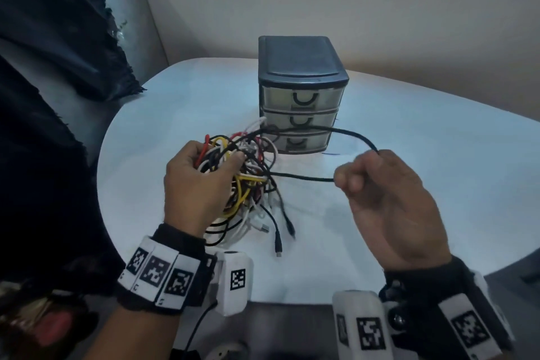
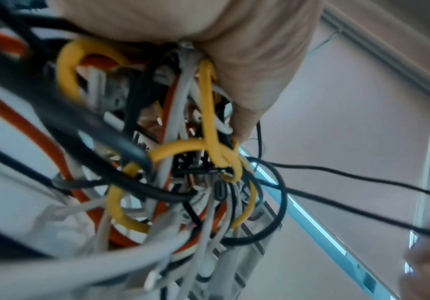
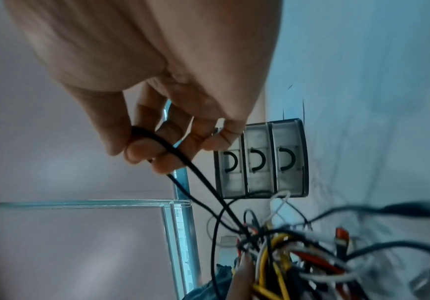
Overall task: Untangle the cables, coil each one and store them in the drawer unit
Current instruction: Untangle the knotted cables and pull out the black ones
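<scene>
A tangle of cables (image 1: 245,181), black, white, yellow and red, hangs over the white table (image 1: 409,155) in front of the drawer unit. My left hand (image 1: 201,172) grips the top of the bundle (image 2: 183,162) and holds it up. My right hand (image 1: 380,181) pinches a thin black cable (image 1: 306,177), a loop of which runs from the tangle to its fingers (image 3: 157,154). The small drawer unit (image 1: 301,96) has a dark frame and three clear drawers, all closed (image 3: 260,160).
Dark cloth (image 1: 52,67) lies over a grey sofa at the left. The table's near edge (image 1: 292,301) runs just in front of my wrists. A wall stands behind the drawer unit.
</scene>
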Demonstrator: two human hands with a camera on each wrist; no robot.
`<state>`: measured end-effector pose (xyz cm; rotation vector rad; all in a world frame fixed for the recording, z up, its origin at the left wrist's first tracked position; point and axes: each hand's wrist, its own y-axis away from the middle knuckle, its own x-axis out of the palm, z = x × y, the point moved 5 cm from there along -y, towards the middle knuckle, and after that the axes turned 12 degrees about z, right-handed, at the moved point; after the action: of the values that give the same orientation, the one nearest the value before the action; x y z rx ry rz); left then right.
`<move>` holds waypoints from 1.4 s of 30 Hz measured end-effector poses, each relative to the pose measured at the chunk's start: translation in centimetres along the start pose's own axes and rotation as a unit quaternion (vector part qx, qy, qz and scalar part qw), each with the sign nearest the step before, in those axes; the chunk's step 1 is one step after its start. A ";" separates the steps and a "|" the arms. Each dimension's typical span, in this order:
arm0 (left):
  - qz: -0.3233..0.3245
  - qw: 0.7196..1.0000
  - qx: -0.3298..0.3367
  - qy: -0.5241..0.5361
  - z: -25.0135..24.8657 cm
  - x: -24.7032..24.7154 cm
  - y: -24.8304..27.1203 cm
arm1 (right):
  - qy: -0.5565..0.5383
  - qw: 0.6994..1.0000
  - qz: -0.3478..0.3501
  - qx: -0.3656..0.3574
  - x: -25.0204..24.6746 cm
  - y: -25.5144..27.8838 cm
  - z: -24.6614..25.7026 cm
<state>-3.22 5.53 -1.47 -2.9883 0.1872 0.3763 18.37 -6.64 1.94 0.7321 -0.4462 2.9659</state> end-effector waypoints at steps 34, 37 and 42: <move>-0.069 0.995 -0.064 0.020 2.3 -3.4 -1.3 | -0.007 0.995 -0.076 -0.066 -4.8 0.3 3.6; -0.096 0.986 -0.093 0.103 2.8 -3.7 -1.2 | 0.090 0.974 -0.206 -0.008 -6.3 0.6 2.9; -0.116 0.975 -0.092 0.165 2.6 -3.3 -1.0 | 0.212 0.922 -0.322 0.028 -7.0 1.1 2.5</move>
<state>-6.90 7.21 -3.01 -3.1869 -0.1770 -0.1370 25.55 -8.33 0.55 0.1611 -0.0615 2.4030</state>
